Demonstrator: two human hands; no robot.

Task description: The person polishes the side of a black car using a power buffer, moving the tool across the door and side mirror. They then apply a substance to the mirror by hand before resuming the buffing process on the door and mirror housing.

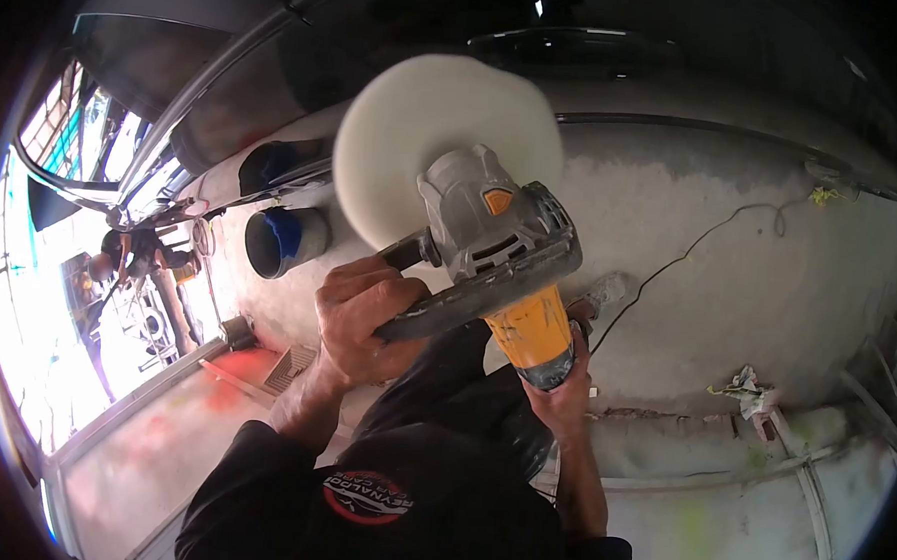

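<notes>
A yellow and grey power polisher point(495, 242) is held in both hands in front of the body. Its round whitish pad point(445, 140) faces the dark glossy car body point(379, 37) and looks blurred at the rim; whether it touches the car is unclear. My left hand point(367, 321) is wrapped round the black side handle near the polisher's head. The fingers of my right hand point(562, 385) close round the dark rear end of the yellow body.
A dark bucket point(275, 242) with a blue cloth stands on the grey floor point(709, 271). A black cord point(674, 265) runs over the floor at right. Another person point(139, 257) is at far left. Crumpled litter point(754, 393) lies near the low wall.
</notes>
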